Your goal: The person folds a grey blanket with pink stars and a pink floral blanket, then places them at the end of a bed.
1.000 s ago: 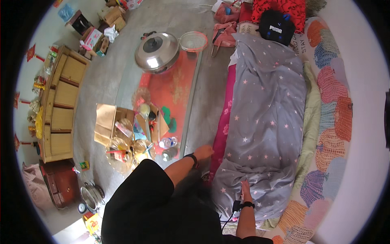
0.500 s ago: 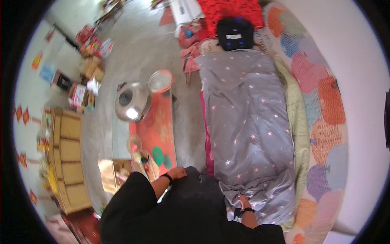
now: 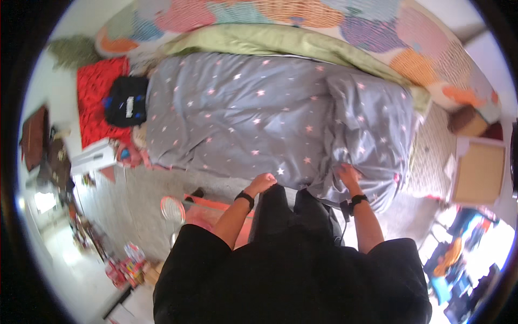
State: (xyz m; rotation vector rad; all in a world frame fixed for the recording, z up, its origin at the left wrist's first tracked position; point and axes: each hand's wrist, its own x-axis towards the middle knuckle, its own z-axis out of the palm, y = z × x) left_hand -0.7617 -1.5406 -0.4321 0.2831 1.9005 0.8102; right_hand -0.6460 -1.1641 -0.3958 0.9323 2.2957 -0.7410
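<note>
The left hand (image 3: 263, 183) is hovering or resting at the cover's near edge, left of centre, its fingers curling inward; whether they are closing on cloth cannot be told. The right hand (image 3: 349, 175) is lying on the grey starred cover (image 3: 243, 119), right of centre, fingers pointing up-left; their grip cannot be told. The cover is stretching across the upper middle, its rumpled end lying rightward. Half a second ago it was running down the right half, with the left hand beside it, apart.
</note>
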